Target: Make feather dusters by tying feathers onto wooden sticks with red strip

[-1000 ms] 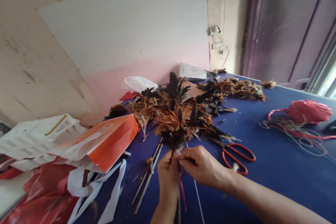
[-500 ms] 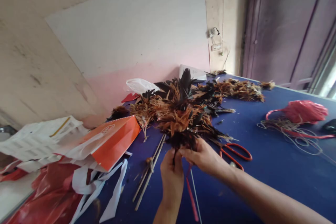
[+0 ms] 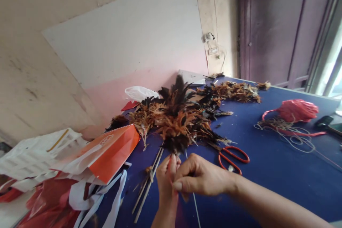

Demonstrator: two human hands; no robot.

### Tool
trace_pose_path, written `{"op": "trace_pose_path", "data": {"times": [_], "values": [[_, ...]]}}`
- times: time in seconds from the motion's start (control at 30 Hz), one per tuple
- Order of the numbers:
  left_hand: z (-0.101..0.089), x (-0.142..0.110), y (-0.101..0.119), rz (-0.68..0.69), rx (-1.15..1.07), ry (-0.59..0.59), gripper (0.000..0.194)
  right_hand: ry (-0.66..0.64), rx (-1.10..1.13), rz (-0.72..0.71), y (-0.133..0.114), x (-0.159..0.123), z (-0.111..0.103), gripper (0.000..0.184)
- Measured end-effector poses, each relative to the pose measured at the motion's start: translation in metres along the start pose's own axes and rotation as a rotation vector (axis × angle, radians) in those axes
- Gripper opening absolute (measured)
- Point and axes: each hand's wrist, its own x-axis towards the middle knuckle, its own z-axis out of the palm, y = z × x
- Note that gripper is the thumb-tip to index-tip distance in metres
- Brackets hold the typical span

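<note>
lower center | left hand (image 3: 166, 185) clasps feather bundle (image 3: 176, 124) | right hand (image 3: 201, 175) pinching pink strip (image 3: 169, 171) | feathers bunched, fastening unclear

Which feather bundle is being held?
The upright front-centre bundle, its base gripped in the left hand; the other bundles lie on the blue table.

On the blue table (image 3: 256, 178) lie red-handled scissors (image 3: 233, 156), sticks (image 3: 149, 187), feathers (image 3: 235, 91) and string (image 3: 296, 137).
</note>
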Motion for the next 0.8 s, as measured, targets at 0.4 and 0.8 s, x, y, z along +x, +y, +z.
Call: {"op": "trace_pose_path", "data": {"times": [0.4, 0.8], "values": [[-0.010, -0.018, 0.035, -0.831, -1.070, -0.486, 0.015, 0.380, 0.565, 0.156, 0.073, 0.013, -0.015, 0.014], [-0.008, -0.035, 0.036, -0.953, -1.110, -0.711, 0.020, 0.137, 0.015, 0.173, 0.041, 0.007, -0.016, 0.015]]}}
